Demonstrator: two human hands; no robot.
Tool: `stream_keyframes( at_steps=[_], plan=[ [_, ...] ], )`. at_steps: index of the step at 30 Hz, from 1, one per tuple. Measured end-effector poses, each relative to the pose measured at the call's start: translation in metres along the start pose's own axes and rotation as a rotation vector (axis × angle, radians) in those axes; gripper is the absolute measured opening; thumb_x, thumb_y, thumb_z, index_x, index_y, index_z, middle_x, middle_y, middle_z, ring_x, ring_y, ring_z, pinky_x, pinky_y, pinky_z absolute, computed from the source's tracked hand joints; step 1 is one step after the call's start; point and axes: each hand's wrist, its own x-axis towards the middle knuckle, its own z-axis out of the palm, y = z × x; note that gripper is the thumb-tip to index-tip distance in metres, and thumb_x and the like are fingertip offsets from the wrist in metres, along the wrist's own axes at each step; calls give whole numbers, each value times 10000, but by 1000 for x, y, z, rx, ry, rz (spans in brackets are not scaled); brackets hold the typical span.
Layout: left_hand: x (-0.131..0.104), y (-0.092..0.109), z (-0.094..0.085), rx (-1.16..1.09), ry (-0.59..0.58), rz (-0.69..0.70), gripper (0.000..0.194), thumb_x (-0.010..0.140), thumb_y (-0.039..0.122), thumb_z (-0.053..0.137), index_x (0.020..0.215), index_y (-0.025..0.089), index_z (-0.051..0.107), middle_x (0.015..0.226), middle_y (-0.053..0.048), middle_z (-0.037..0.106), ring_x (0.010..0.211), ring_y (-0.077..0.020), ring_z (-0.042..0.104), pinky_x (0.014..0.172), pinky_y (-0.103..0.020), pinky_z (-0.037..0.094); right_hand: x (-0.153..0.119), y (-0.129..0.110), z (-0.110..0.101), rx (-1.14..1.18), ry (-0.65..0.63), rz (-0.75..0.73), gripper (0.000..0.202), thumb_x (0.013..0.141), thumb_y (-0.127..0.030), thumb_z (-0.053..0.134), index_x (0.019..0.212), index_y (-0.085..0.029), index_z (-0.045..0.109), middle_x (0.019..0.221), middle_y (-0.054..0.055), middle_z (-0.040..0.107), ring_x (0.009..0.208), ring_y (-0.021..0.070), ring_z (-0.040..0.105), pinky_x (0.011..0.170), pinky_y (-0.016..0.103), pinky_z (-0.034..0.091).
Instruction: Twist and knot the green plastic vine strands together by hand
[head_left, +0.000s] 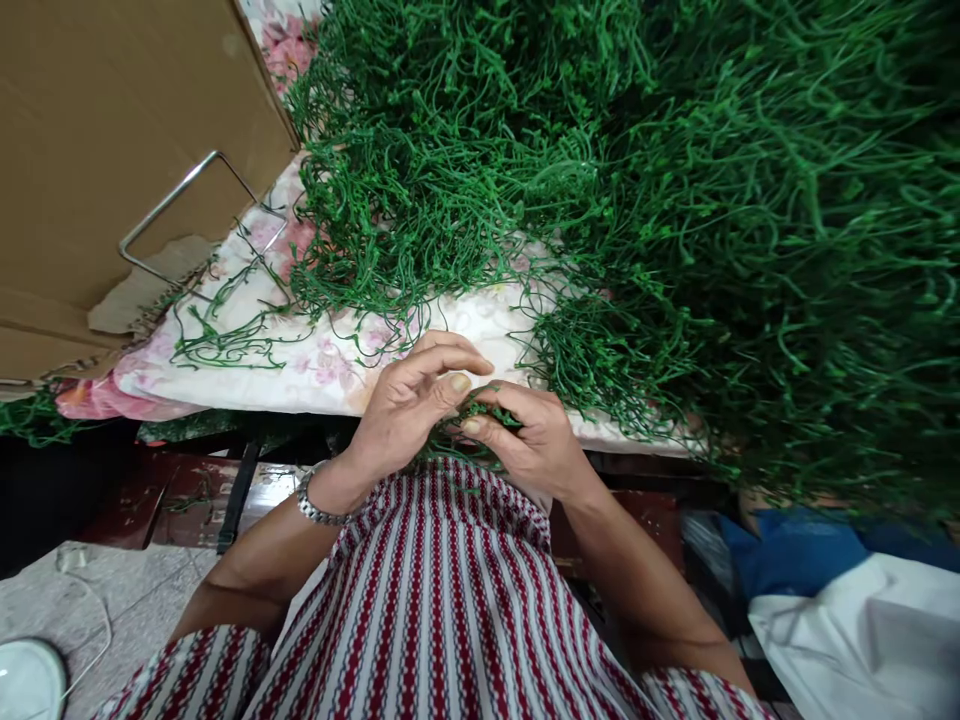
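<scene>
My right hand (pixel 536 430) is closed, thumb and fingers pinching a small bunch of thin green stems (pixel 491 408) just above my lap. Beside it, my left hand (pixel 416 400), a metal watch on its wrist, has its fingers curved and apart from the thumb; nothing shows clearly between them. Its fingertips come close to the right hand's fingers. Beyond both hands, a big tangled heap of green stems (pixel 450 190) with small branching tips covers much of the flowered cloth (pixel 322 375). The lower ends of the held stems are partly hidden by my hands.
A cardboard box (pixel 112 120) stands at the left, with a bent metal wire frame (pixel 169 200) against it. Several loose stems (pixel 225 340) lie near that box. White and blue fabric (pixel 862 620) is at the lower right. A white round object (pixel 30 680) sits at lower left.
</scene>
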Motion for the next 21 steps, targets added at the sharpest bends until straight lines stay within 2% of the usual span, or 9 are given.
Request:
stream_keyframes(
  at_steps=[3, 5, 7, 11, 15, 21],
  plan=[
    [-6, 3, -5, 189, -34, -20, 111, 796, 238, 593, 860, 172, 653, 806, -29, 576, 809, -139, 524, 758, -246, 396, -1, -2, -4, -53, 1, -6, 121, 833, -268, 567, 839, -151, 597, 731, 13, 617, 611, 85, 532, 580, 203, 393],
    [-9, 5, -7, 234, -71, -73, 46, 766, 191, 614, 796, 157, 624, 728, -7, 558, 716, -122, 503, 684, -230, 387, -1, -3, -5, -79, -22, -17, 124, 836, -267, 561, 825, -149, 599, 734, 23, 620, 614, 92, 538, 580, 210, 395],
    [-10, 5, -7, 244, -70, -70, 32, 750, 152, 608, 730, 150, 584, 682, 7, 525, 669, -112, 478, 653, -224, 375, -1, -3, -6, -93, -42, -23, 119, 825, -262, 577, 815, -145, 598, 713, 22, 616, 612, 97, 538, 580, 215, 395],
    [-11, 4, -7, 222, -93, -59, 83, 771, 163, 559, 698, 152, 522, 703, 3, 489, 670, -113, 455, 629, -226, 362, 0, -1, -6, -37, -12, -36, 93, 802, -236, 608, 841, -153, 596, 731, 15, 624, 627, 96, 546, 580, 210, 400],
    [-11, 3, -9, 191, -121, -128, 77, 779, 163, 537, 713, 153, 498, 687, 10, 479, 619, -99, 430, 568, -211, 343, 0, -1, -7, -17, -2, -46, 60, 817, -203, 577, 850, -154, 582, 726, 14, 606, 627, 97, 539, 576, 210, 400],
    [-8, 7, -11, 244, -260, -246, 72, 787, 191, 529, 742, 136, 518, 648, 24, 471, 595, -85, 421, 552, -196, 334, -1, -2, -11, -265, -35, -163, 43, 818, -160, 517, 852, -146, 539, 730, 29, 560, 634, 114, 495, 574, 229, 370]
  ],
)
